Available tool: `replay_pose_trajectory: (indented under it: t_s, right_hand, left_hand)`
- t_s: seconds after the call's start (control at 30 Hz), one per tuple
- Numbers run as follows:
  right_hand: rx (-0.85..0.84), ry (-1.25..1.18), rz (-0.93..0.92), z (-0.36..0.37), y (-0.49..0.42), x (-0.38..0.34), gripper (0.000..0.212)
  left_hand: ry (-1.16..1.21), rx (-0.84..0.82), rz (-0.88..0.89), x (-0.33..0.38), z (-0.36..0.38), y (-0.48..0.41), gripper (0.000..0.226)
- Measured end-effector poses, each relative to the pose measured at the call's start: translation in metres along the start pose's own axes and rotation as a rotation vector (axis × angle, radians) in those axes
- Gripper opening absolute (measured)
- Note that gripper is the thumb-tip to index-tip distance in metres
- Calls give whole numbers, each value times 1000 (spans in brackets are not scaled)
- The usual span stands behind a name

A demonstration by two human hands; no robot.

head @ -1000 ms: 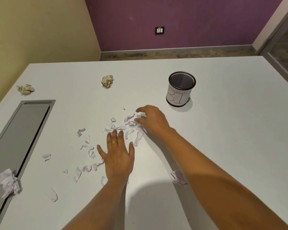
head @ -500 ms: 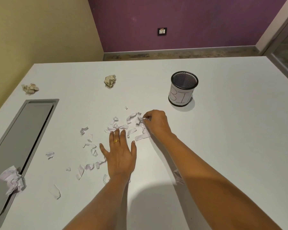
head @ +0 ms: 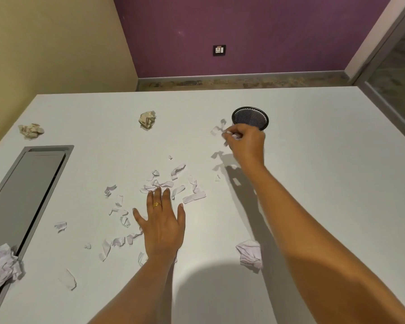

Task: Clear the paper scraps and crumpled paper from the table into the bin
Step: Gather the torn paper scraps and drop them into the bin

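White torn paper scraps (head: 171,183) litter the table (head: 313,183) centre; right hand (head: 246,143) pinches several beside the bin (head: 250,118); left hand (head: 163,223) lies flat, empty.

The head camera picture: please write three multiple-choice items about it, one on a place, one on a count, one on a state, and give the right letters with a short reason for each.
1. Where is the right hand?
A. flat on the table centre
B. raised just in front of the black mesh bin
C. on the grey floor hatch

2. How many crumpled paper balls lie on the table?
A. two
B. four
C. seven

3. What is the left hand doing?
A. lying flat, fingers spread
B. clenching a ball
C. lifted off the table

Answers:
1 B, it pinches white paper scraps beside the bin's rim.
2 B, two beige balls at the far side, two white balls near.
3 A, the palm is down among the loose scraps.
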State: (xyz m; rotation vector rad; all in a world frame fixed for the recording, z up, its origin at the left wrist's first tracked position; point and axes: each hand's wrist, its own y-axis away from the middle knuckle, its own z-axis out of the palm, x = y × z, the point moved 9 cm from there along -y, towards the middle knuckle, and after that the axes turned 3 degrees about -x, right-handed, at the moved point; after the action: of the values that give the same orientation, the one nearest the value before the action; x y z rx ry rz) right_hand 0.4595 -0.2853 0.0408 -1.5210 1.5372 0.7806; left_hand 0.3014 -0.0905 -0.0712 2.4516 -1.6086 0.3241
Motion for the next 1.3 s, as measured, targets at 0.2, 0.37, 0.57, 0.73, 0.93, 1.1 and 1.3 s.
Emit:
replay_pose_trajectory:
  t_s: [0.2, 0.37, 0.57, 0.73, 0.93, 1.1, 1.3]
  right_hand:
    - [149, 109, 62, -34, -29, 8, 13]
    - [172, 252, 113, -44, -48, 16, 14]
    - [83, 327, 125, -30, -63, 18, 14]
    - [63, 257, 36, -22, -56, 8, 21]
    - [187, 104, -142, -23, -2, -3, 22]
    - [-87, 220, -97, 4, 55, 61, 22]
    - [-329, 527, -92, 23, 77, 105, 47]
  left_hand:
    - [-2, -12, 0, 0, 0, -1, 50]
    - [-4, -23, -6, -1, 1, -1, 50]
    - [-9, -15, -2, 0, 0, 0, 50]
    - [-19, -14, -6, 0, 0, 0, 50]
    - [-18, -8, -1, 1, -1, -1, 50]
    - [-15, -4, 8, 2, -2, 1, 49]
    - [-28, 4, 21, 4, -5, 1, 48]
